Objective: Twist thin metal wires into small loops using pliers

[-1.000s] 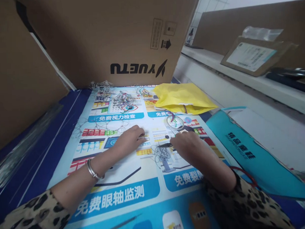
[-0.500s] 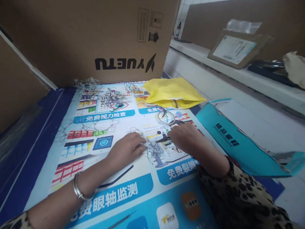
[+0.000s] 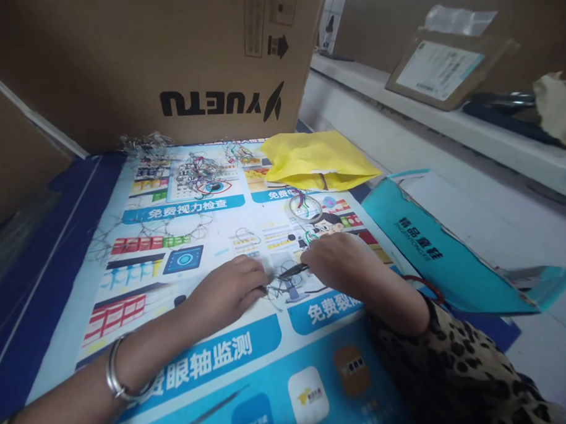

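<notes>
My left hand (image 3: 239, 286) is closed in a pinch on thin wire (image 3: 277, 287) near the middle of the printed sheet. My right hand (image 3: 330, 257) is closed around a dark pointed tool (image 3: 292, 271), whose tip points left and meets the wire beside my left fingertips. Its handle is hidden in my palm. A ring-shaped roll (image 3: 305, 208) with coloured thin strands lies just beyond my right hand. Farther back are tangled wires (image 3: 200, 168) and a loose wire strand (image 3: 158, 232) on the left.
A large cardboard box (image 3: 134, 69) stands behind the sheet, with silvery wire (image 3: 146, 144) at its foot. A yellow bag (image 3: 321, 158) lies at the back right. A torn teal box piece (image 3: 414, 241) is at the right, below a white ledge (image 3: 376, 88) holding a labelled package (image 3: 438, 70).
The view has shifted slightly. The dark tool's tip has moved left and down to the wire by my left fingers, and my hands are closer together.
</notes>
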`<state>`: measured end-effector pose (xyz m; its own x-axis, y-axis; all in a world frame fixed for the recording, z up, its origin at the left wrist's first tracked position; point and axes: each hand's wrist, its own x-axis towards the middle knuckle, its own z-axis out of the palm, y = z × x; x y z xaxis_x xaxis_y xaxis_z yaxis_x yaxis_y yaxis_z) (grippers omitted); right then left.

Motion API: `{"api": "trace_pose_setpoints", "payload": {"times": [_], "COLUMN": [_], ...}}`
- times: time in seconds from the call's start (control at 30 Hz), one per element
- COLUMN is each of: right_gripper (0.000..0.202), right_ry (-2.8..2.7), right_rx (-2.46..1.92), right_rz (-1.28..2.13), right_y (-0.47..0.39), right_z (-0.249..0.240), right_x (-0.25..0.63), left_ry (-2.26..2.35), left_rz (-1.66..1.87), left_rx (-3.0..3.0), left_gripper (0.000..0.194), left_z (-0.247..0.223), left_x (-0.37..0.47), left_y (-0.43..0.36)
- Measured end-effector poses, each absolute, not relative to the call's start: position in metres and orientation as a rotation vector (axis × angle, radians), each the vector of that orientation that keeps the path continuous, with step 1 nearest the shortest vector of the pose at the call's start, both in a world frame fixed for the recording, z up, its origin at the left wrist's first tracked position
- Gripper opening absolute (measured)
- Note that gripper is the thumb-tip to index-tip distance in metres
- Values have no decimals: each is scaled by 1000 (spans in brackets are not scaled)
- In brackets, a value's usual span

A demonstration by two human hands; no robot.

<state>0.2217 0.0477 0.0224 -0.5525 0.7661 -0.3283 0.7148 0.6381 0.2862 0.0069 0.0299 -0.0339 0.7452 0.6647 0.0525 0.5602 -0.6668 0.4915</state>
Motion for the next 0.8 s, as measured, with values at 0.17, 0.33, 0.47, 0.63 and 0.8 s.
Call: {"api": "trace_pose_setpoints", "payload": {"times": [0.17, 0.33, 0.47, 0.63, 0.8], "right_gripper": [22, 22, 19, 18, 15], "right_ry": [2462, 2508, 2482, 2487, 2532], "right_rx": [1147, 1281, 1304, 1278, 1264], "right_rz": [122, 167, 130, 110, 95], "right_y": [43, 45, 42, 38, 34], "right_z": [24, 20, 18, 17, 20], "right_x": [220, 234, 242, 248, 251], "left_ry": [848, 938, 1012, 995, 930], "left_rz": [323, 439, 476, 468, 455], "left_rx": [2436, 2293, 2215, 2230, 2264], "left_gripper": [20, 17, 15, 12, 12], "left_z": [-33, -38, -41, -42, -44], "left_x": [3, -2, -4, -3, -4], "left_y": [24, 23, 23, 25, 28]}}
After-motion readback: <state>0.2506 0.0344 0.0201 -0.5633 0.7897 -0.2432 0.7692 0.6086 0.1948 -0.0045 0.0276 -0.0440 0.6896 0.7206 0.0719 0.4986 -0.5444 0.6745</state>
